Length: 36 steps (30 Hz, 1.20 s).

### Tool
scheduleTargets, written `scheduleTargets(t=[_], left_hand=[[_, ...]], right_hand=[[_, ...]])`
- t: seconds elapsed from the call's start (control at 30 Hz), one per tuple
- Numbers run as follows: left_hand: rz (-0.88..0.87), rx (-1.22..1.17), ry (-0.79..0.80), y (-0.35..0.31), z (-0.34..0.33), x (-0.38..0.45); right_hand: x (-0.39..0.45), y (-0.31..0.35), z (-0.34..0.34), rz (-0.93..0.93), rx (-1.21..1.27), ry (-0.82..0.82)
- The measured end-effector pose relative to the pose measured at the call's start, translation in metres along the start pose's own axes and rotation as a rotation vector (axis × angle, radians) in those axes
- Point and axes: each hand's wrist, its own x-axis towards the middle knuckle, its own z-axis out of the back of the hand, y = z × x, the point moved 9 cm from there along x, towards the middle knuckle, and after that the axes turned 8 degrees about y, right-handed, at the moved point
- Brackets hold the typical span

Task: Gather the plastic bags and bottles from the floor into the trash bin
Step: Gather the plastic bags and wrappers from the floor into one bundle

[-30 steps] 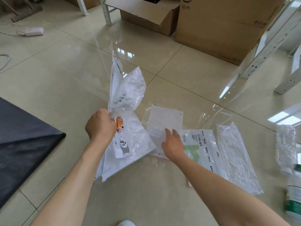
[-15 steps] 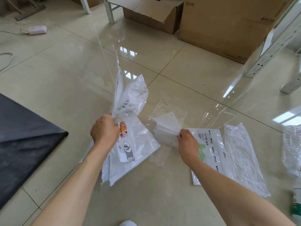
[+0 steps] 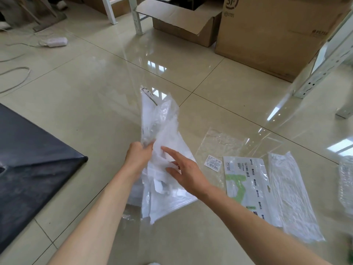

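My left hand [image 3: 139, 159] grips the bunch of crumpled clear plastic bags [image 3: 162, 131]; my open right hand [image 3: 186, 174], holding nothing, presses another in. Next: the green-printed white pouch [image 3: 248, 186] on the floor.

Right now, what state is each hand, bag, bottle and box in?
left hand: shut on bag bundle, lifted
right hand: open, fingers against the bundle
printed bag: flat on floor
clear bag: flat on floor
bottle: lying at right edge
cardboard box: flaps open
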Motion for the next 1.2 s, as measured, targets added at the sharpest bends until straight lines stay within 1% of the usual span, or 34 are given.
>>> scheduleTargets(t=[0.1,0.13,0.2,0.23,0.27,0.3,0.37,0.4,0.43,0.47,0.5,0.53,0.63,0.73,0.83,0.9,0.93,1.0,1.1,1.13,1.2], left_hand=[[-0.027,-0.016,0.115,-0.005,-0.011,-0.004],[-0.038,-0.001,0.125,-0.005,-0.012,-0.004],[-0.023,0.091,0.053,-0.001,-0.005,0.0],[-0.005,0.173,0.003,0.002,0.001,0.003],[0.016,0.273,-0.049,0.002,0.006,0.002],[0.021,0.365,-0.092,0.001,0.01,0.001],[0.016,0.485,-0.139,-0.001,0.014,-0.001],[0.015,0.534,-0.152,-0.003,0.015,-0.002],[0.0,0.587,-0.165,-0.005,0.016,-0.003],[-0.015,0.63,-0.179,-0.008,0.018,-0.004],[-0.033,0.667,-0.197,-0.01,0.02,-0.003],[-0.053,0.696,-0.215,-0.012,0.023,-0.003],[-0.085,0.748,-0.248,-0.014,0.03,-0.002],[-0.068,0.73,-0.242,-0.009,0.033,0.002],[-0.033,0.697,-0.231,-0.003,0.034,0.004],[-0.016,0.694,-0.227,0.0,0.035,0.006],[-0.01,0.7,-0.229,0.001,0.037,0.006],[-0.012,0.731,-0.246,0.003,0.041,0.006],[-0.021,0.785,-0.276,0.003,0.045,0.004],[-0.016,0.783,-0.27,0.004,0.044,0.004],[-0.007,0.716,-0.236,0.006,0.037,0.006]], right_hand=[[0.009,0.002,-0.012,0.05,-0.077,0.051],[0.011,0.001,-0.015,0.056,-0.089,0.068],[0.011,-0.006,-0.02,0.036,-0.064,0.097],[0.009,-0.012,-0.02,-0.009,-0.031,0.098],[0.006,-0.023,-0.018,-0.082,0.001,0.068],[0.002,-0.038,-0.011,-0.186,0.017,-0.004],[-0.013,-0.079,0.008,-0.45,-0.078,-0.177],[-0.022,-0.098,0.014,-0.576,-0.17,-0.201],[-0.031,-0.115,0.015,-0.677,-0.263,-0.17],[-0.039,-0.128,0.013,-0.738,-0.34,-0.112],[-0.044,-0.139,0.01,-0.759,-0.392,-0.06],[-0.047,-0.145,0.007,-0.752,-0.428,-0.043],[-0.048,-0.15,0.01,-0.706,-0.527,-0.109],[-0.043,-0.147,0.017,-0.635,-0.631,-0.173],[-0.041,-0.146,0.025,-0.579,-0.631,-0.234],[-0.041,-0.147,0.028,-0.538,-0.578,-0.25],[-0.042,-0.149,0.031,-0.523,-0.5,-0.264],[-0.046,-0.149,0.04,-0.495,-0.227,-0.333],[-0.051,-0.122,0.061,-0.375,0.195,-0.497],[-0.05,-0.108,0.065,-0.33,0.298,-0.51],[-0.038,-0.079,0.06,-0.261,0.391,-0.451]])
